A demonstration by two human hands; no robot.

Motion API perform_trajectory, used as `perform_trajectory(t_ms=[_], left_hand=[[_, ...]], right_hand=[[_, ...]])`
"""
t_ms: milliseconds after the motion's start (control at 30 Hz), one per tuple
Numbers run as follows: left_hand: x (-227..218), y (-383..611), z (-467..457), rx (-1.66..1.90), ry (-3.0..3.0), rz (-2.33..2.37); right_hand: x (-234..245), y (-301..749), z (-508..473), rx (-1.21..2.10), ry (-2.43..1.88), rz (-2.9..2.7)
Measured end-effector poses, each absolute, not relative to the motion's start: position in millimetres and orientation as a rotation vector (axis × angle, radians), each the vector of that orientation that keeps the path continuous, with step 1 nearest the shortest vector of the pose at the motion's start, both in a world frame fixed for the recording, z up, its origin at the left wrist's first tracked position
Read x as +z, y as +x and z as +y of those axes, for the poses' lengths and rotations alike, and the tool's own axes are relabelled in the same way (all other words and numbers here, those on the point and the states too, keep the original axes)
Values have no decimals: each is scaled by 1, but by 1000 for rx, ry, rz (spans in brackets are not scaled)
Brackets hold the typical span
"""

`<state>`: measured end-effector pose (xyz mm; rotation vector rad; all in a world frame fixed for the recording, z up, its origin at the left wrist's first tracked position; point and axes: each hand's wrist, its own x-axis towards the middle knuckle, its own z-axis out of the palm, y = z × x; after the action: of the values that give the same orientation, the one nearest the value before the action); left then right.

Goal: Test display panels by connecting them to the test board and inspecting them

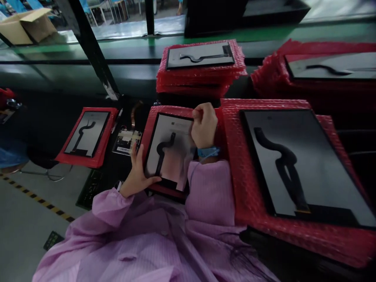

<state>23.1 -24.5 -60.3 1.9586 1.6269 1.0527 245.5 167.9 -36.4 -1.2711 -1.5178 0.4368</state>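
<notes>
In front of me a display panel (182,156), back side up with a dark curved flex cable (161,148), lies on a red bubble-wrap sheet (152,125). My left hand (135,177) rests at its left edge, fingers spread and the thumb over the lower border. Over the upper right corner my right hand (205,124) is closed with curled fingers, a blue wrist strap (208,152) below it. Whatever it pinches is hidden. Left of the panel sits a small circuit board (127,141) with a copper-coloured ribbon (133,115).
Close on the right, a larger-looking panel (282,129) tops a stack of red bubble wrap (243,188). More stacked panels (202,55) stand behind, near a green ledge (129,37). Another panel on a red bag (69,152) lies left, by a black post (94,51).
</notes>
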Motion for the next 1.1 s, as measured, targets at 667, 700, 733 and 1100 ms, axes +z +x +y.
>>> perform_trajectory(t_ms=[667,700,733,1100], left_hand=[[11,-26,-10,1283,1520,1443],[17,-40,-12,1319,1437,1452],[22,-53,-14,1354,1348,1464],[28,-188,-43,1554,1222,1797]], right_hand=[[-16,247,135,775,-1044,-1104],[-17,245,135,844,-1048,-1116],[-19,244,135,900,-1084,-1148],[-41,241,132,390,-1798,-1756]])
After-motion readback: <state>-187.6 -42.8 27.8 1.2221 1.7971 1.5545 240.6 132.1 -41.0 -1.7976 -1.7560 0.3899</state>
